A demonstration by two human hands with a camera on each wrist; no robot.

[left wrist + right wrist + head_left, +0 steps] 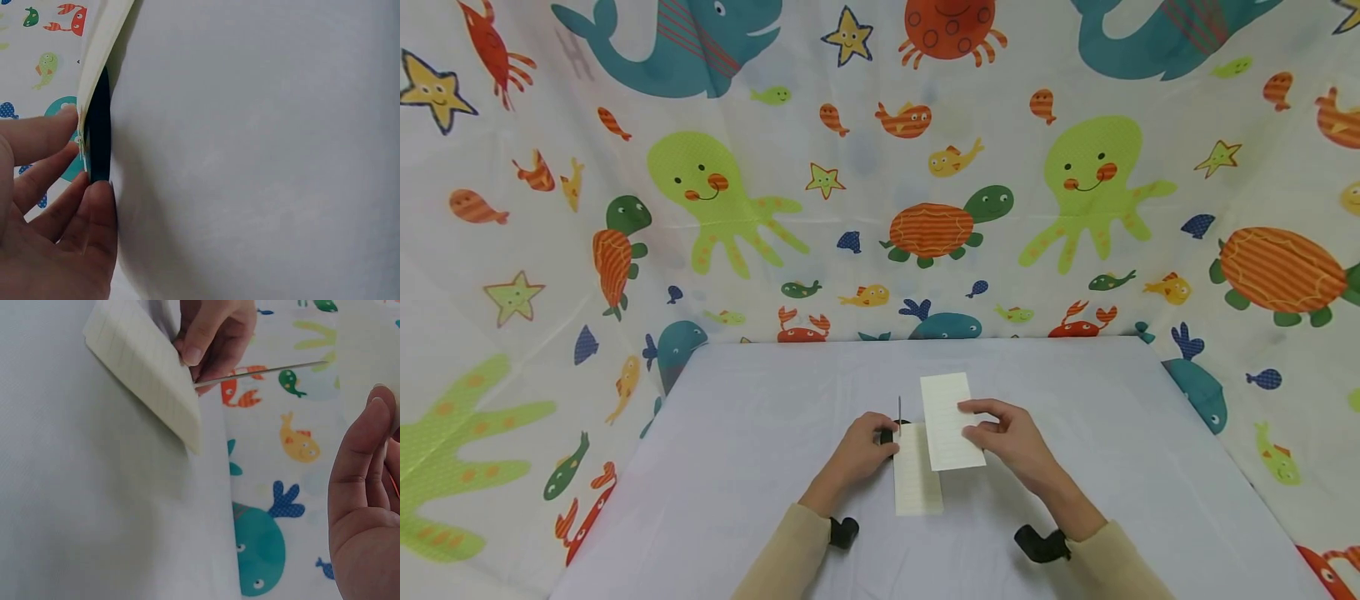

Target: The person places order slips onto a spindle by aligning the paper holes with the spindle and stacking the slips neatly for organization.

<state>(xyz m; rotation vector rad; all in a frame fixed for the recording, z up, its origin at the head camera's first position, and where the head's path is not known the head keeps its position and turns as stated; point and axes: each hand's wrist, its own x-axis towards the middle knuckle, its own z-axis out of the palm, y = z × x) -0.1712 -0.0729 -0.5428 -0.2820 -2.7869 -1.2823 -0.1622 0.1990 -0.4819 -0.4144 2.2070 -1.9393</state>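
My left hand [865,442] grips a bill spike by its round black base [100,131], with a thumb at the edge of the lined paper [917,475] on it. This cream paper lies against the base and hangs toward me in the head view. A thin metal spike [269,373] sticks out past the paper's end. My right hand [1011,437] pinches a separate cream lined sheet [947,425] by its right edge, thumb on one face and fingers on the other. That sheet is tilted slightly and overlaps the lower paper's upper right side in the head view.
A white cloth covers the table [737,467]. Behind and beside it hangs a curtain [850,283] printed with sea animals. Black wrist straps [1041,543] sit at both beige sleeves [1112,567].
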